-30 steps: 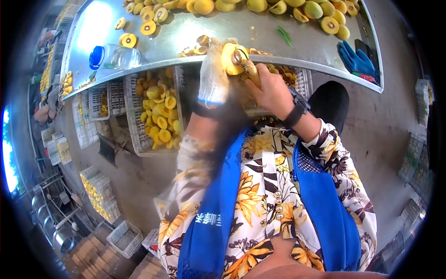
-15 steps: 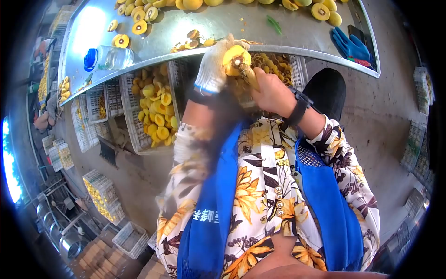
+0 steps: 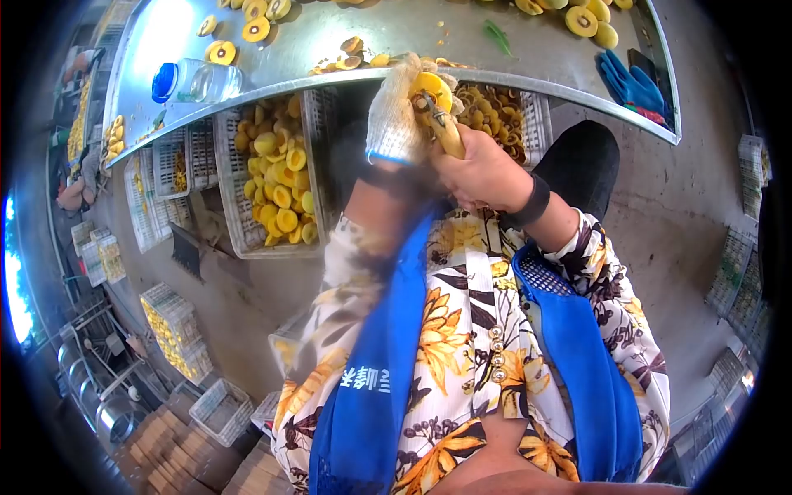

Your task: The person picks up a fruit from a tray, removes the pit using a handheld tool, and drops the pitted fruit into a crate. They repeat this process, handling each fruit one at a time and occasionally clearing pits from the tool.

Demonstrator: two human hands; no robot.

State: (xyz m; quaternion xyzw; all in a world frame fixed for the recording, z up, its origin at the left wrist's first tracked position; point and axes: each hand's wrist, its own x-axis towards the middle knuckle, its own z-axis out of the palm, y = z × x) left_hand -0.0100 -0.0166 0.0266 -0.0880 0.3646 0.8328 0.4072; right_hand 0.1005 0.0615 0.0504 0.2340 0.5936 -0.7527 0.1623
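My left hand [image 3: 394, 115], in a white knit glove, is wrapped round a yellow halved fruit [image 3: 432, 89] near the metal table's front edge. In my bare right hand [image 3: 487, 169] is the wooden handle of a tool [image 3: 445, 130], its metal end against the cut face of the fruit. Below my hands stands a crate holding brown and yellow fruit pieces [image 3: 488, 120]. To the left, a white crate [image 3: 229, 198] holds hollowed yellow halves [image 3: 282, 181]. Small brown scraps [image 3: 351, 59] lie on the table beyond my left hand.
The metal table [image 3: 313, 41] carries fruit halves [image 3: 256, 30], a bottle with a blue cap [image 3: 198, 82], a green leaf [image 3: 497, 38] and blue gloves [image 3: 635, 82]. Stacked crates [image 3: 175, 330] stand on the floor at left, others [image 3: 733, 272] at right.
Both hands have shifted slightly right in view. The tool's metal end now shows against the fruit, and my right wrist has turned. The table appears a little higher in view.
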